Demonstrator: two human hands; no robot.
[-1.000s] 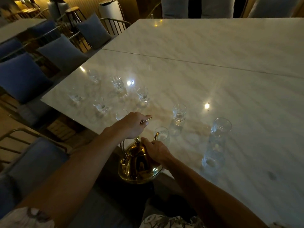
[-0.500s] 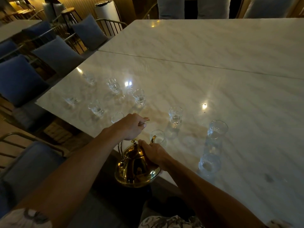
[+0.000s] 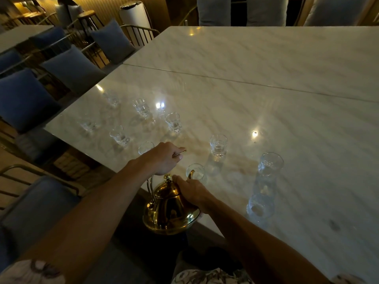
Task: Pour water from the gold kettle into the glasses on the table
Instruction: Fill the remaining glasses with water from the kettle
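While you pour, your left hand [image 3: 164, 158] has its fingers curled tight round the thin top handle [image 3: 180, 153] of the gold kettle [image 3: 170, 208], so it takes the weight and sets the tilt. Your right hand [image 3: 191, 190] lies curved over the kettle's shoulder, thumb up by the lid knob [image 3: 167, 177]. Its fingertips are hidden on the far side. My read is that it steadies the body and keeps the lid from slipping as the kettle tips.

The kettle sits at the near edge of the table [image 3: 266, 111]. Its base hangs past the rim toward you, and it leans away from you. The spout [image 3: 190, 174] curves up and ends at the rim of the nearest glass [image 3: 196, 172], probably kept close to limit splashing. I cannot tell whether water is running, or whether the spout touches the glass.

The other glasses [image 3: 218, 147] stand apart across the left half of the table. One is partly hidden behind your left hand, and the light is too dim to read their levels. A tall carafe [image 3: 266, 181] stands to the right of the nearest glass, clear of both hands. Working from the edge lets you aim the spout without reaching over any glass.

Risk: the kettle's base has no support under it, so a slip of the left grip would drop it.
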